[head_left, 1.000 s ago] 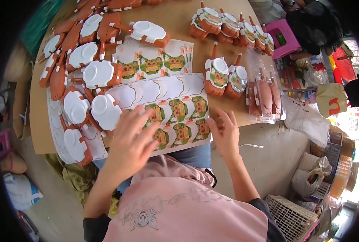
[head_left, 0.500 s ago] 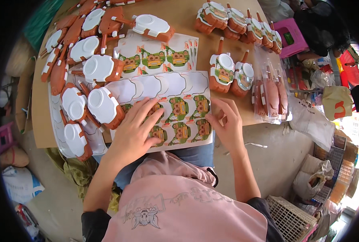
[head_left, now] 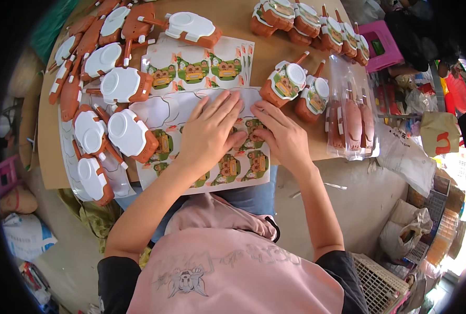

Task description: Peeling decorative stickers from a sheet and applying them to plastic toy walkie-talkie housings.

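Note:
A sticker sheet (head_left: 178, 180) lies at the table's front edge, with rows of green and yellow cartoon stickers below a bare white peeled strip. My left hand (head_left: 212, 128) is spread flat on its upper middle, fingers pointing away from me and holding nothing. My right hand (head_left: 286, 137) rests on the sheet's right edge, its fingers stretched out and apart from the thumb. Just beyond its fingertips a brown and white toy walkie-talkie (head_left: 284, 82) with a sticker on its front lies tilted. Another stickered toy walkie-talkie (head_left: 313, 98) lies to its right.
Several unstickered toy walkie-talkies (head_left: 120, 85) crowd the table's left side. More sticker sheets (head_left: 201, 47) lie behind the front one. Stickered toys (head_left: 306, 23) stand at the back right, beside a clear plastic package (head_left: 352, 118) of brown parts. A pink stool (head_left: 382, 47) stands beyond the table.
Both hands have moved up the sheet, the left also rightward, onto the peeled strip and upper stickers. The stickered toy near my right hand has turned from upright to leaning right.

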A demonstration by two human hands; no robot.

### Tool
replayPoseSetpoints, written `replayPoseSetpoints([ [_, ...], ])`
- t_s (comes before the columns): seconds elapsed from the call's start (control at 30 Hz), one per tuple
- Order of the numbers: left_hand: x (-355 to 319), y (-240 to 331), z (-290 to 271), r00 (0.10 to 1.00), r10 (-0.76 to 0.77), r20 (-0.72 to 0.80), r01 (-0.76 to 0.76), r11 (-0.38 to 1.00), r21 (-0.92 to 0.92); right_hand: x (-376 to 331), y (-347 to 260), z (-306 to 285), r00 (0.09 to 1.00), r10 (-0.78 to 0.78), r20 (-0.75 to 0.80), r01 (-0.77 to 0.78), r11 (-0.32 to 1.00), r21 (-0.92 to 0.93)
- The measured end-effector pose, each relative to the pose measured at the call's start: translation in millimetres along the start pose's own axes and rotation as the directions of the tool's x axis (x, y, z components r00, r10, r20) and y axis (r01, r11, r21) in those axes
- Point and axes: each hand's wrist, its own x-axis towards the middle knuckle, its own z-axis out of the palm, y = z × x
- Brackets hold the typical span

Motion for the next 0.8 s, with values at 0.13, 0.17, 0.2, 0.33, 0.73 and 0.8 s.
replayPoseSetpoints([
  [0.13,-1.3,0.6,1.3,0.998,0.013,-0.054,-0.014,1.000,-0.022,3.0,1.0,5.6,0.997,-0.044,-0.055,0.045,0.999,0.019],
  [0.17,-1.3,0.5,1.0,0.998,0.010,-0.054,-0.012,1.000,-0.020,3.4,0.9,7.6,0.994,-0.060,-0.097,0.063,0.998,0.029],
  [0.2,-0.6,-0.3,0.6,0.997,0.016,-0.072,-0.018,0.999,-0.031,3.9,1.2,10.8,0.993,-0.063,-0.096,0.066,0.997,0.031],
  [0.33,0.1,-7.0,3.9,0.991,0.023,-0.134,-0.041,0.990,-0.137,5.4,-4.2,19.4,0.977,0.066,-0.202,-0.039,0.990,0.132],
  [0.73,2.3,-9.5,-1.5,0.988,-0.016,-0.151,-0.008,0.987,-0.158,1.1,-5.5,13.1,0.967,-0.161,-0.197,0.094,0.945,-0.312],
  [0.8,-0.6,-10.8,-0.5,0.991,-0.020,-0.130,0.000,0.988,-0.152,-4.3,-4.7,7.6,0.961,-0.243,-0.134,0.180,0.913,-0.365],
])
